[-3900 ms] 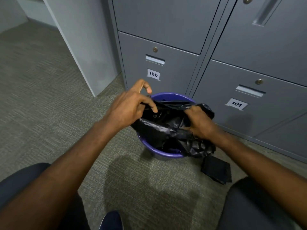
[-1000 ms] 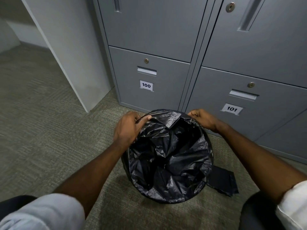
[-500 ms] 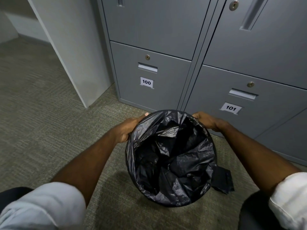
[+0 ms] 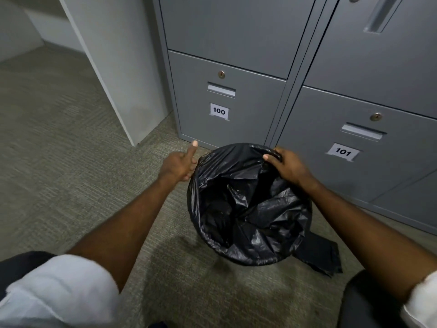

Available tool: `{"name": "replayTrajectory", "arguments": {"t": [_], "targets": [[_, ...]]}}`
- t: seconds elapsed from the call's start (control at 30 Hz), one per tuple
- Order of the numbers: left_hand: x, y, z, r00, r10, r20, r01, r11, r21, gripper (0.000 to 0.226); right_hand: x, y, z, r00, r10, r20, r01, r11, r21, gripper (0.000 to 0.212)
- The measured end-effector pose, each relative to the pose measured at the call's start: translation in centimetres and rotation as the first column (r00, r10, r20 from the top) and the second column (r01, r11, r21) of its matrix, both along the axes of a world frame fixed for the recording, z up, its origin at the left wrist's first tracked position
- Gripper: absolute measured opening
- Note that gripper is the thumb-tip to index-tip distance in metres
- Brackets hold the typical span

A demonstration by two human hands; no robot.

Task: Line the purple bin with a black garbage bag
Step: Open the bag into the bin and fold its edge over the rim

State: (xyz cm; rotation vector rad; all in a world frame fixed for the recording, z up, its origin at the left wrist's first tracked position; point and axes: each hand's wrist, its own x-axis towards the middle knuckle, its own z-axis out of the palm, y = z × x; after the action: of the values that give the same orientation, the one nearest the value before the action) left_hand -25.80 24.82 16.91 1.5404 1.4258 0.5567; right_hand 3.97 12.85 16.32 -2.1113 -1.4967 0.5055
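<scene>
The black garbage bag is spread open over the bin and folded down over its rim all round. The purple bin is hidden under it. My left hand rests against the bag's outer left side near the rim, thumb sticking up and fingers curled against the plastic; whether they grip it I cannot tell. My right hand is closed over the far right rim, thumb inside, holding the bag's edge there.
Grey lockers labelled 100 and 101 stand right behind the bin. A white partition rises at the left. A flat folded black bag lies on the carpet by the bin's right side. My knees frame the bottom corners.
The purple rim seen earlier is now covered by the bag. In the last half second my left thumb lifted off the rim and my right hand shifted onto the rim's top.
</scene>
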Motion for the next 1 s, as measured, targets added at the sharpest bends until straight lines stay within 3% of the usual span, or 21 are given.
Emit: {"name": "replayTrajectory", "arguments": {"t": [0.13,0.23,0.5,0.67,0.77,0.83,1.0], "targets": [[-2.4,-0.2,0.8,0.928,-0.275,-0.253,0.272,0.961,-0.047,0.058,0.4,0.7,-0.2,0.998,-0.054,0.032,0.055,0.998,-0.043,0.044],[-2.6,-0.4,1.0,0.924,-0.348,-0.156,0.332,0.936,-0.118,0.043,0.4,1.2,-0.2,0.998,-0.048,0.036,0.050,0.997,-0.059,0.044],[-3.9,0.5,-0.3,0.983,-0.138,0.119,0.166,0.948,-0.270,0.033,0.1,1.5,-0.1,0.996,-0.053,0.071,0.058,0.996,-0.062,0.041],[-2.5,-0.5,-2.2,0.975,0.109,0.195,0.007,0.858,-0.514,0.012,0.0,1.1,0.4,0.997,-0.023,0.074,0.026,0.999,-0.038,0.038],[-1.4,-1.8,-2.8,0.956,0.141,0.259,0.045,0.797,-0.602,0.021,-0.1,0.7,0.4,0.998,0.005,0.056,-0.003,1.000,-0.023,0.040],[-0.9,-2.6,-3.2,0.953,0.179,0.243,-0.004,0.813,-0.582,0.024,0.0,0.6,0.6,0.998,0.023,0.054,-0.022,0.999,-0.030,0.040],[-1.2,-2.2,-3.5,0.944,0.260,0.204,-0.174,0.915,-0.364,0.010,-0.4,0.1,0.9,0.993,0.065,0.093,-0.062,0.997,-0.038,0.044]]}}
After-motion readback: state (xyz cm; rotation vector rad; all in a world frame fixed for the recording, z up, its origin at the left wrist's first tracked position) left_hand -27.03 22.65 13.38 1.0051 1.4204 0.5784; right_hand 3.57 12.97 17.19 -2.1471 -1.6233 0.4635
